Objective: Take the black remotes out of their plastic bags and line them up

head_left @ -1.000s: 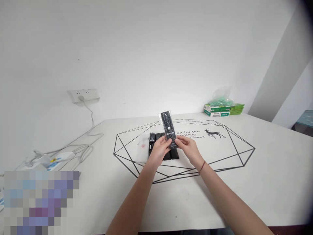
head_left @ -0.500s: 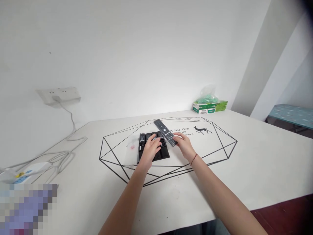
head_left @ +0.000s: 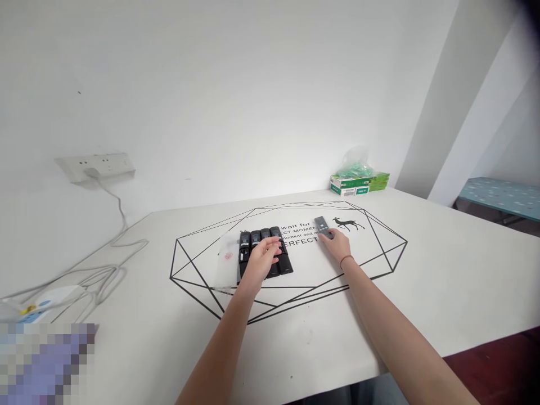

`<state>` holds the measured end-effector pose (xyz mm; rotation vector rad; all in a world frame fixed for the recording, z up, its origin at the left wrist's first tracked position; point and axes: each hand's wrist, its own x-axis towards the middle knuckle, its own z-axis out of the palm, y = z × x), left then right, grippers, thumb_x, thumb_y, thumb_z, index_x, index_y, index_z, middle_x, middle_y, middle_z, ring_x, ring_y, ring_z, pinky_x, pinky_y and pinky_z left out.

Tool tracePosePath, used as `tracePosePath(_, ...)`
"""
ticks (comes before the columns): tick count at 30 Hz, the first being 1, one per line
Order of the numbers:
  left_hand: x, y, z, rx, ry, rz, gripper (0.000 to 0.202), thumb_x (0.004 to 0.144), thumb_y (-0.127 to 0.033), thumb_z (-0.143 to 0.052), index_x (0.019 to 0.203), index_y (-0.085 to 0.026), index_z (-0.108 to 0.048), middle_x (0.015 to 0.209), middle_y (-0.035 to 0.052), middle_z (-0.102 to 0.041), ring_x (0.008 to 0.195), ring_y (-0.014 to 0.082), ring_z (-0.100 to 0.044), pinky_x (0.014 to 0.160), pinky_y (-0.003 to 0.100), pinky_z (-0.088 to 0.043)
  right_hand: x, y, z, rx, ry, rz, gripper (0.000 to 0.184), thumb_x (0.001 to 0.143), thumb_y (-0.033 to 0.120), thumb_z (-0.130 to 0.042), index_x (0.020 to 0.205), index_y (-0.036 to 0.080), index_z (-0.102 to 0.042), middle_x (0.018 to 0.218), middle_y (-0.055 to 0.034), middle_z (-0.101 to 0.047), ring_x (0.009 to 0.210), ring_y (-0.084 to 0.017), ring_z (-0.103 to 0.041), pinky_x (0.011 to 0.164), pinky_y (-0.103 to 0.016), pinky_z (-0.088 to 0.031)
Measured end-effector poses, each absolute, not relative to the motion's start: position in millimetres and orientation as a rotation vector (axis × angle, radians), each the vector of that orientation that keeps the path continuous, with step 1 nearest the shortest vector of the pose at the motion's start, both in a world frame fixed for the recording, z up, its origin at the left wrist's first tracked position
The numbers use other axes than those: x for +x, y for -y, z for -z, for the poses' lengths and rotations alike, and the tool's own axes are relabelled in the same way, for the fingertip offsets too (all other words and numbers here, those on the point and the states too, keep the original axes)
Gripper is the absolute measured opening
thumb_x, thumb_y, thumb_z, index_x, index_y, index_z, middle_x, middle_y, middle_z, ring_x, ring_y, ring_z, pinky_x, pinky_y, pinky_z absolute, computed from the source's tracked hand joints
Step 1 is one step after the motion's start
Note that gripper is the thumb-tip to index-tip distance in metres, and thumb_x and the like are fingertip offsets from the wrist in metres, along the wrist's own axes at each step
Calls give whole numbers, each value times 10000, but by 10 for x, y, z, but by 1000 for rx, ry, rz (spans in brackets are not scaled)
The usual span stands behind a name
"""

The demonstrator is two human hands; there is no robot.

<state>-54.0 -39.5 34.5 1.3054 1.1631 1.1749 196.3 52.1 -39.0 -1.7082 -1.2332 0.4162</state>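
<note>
A dark remote control [head_left: 321, 224] is in my right hand [head_left: 337, 246], its button side up and its lower end hidden by my fingers. It points away from me over the printed lettering; whether it touches the table I cannot tell. My left hand [head_left: 262, 260] is over a row of several black remote controls [head_left: 286, 263] lying face down, side by side. Its fingers are curled together, and what they hold, if anything, is hidden. The leftmost remote shows an open battery compartment. A clear plastic sleeve [head_left: 226, 259] with a red mark lies left of the row.
The white table [head_left: 442, 292] bears printed black lines and a deer. Green-and-white boxes [head_left: 349, 184] with a plastic bag [head_left: 355, 164] on top stand against the wall. Grey cables [head_left: 110, 267] run from a wall socket [head_left: 99, 167] to a power strip [head_left: 50, 301] at left.
My right hand has moved right with the remote control, off the row's edge, and the remote now points more directly away. My left hand's fingers have drawn together above the row.
</note>
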Motion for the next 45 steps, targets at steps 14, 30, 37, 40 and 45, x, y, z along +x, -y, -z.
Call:
tracePosePath(14,-580,320,-325,1346,-1245,-1188,299,790,-374,-525,1025,-212,-611,1099,86,-622,926,180,-605,808,316,-473,1874,-519,387,-1938,1620,-217,456,778,440,-473,1165,207,-536,970,-98,-635,1077,-282,-465,891,-437,-304)
tracePosePath(30,-838,138,-216,1441,-1475,-1320,266,781,-343,-514,982,-210,-625,973,66,-659,760,154,-590,768,305,-448,1565,-324,241,-1647,1847,11,559,741,546,-544,1160,176,-537,1273,-160,-455,1200,-342,-342,926,-523,-291)
tracePosePath(37,-857,161,-173,1850,-1651,-1249,219,815,-307,-457,919,-243,-639,879,44,-673,762,199,-590,790,344,-420,1147,-110,217,-1246,2354,-236,744,614,617,-655,1241,242,-515,1094,-108,-516,1026,-277,-472,848,-432,-396)
tracePosePath(40,-842,169,-152,1922,-1620,-1198,226,823,-306,-442,918,-238,-636,889,51,-673,780,206,-594,777,337,-424,1137,-89,220,-1268,2389,-258,675,599,597,-674,1155,226,-579,1084,-110,-520,1012,-281,-482,827,-430,-408)
tracePosePath(45,-837,185,-149,1990,-1638,-1141,241,838,-299,-428,944,-224,-631,929,50,-672,851,203,-600,787,317,-433,1249,15,58,-1229,2478,-444,658,563,507,-722,1129,196,-599,978,-91,-579,919,-245,-541,780,-347,-435)
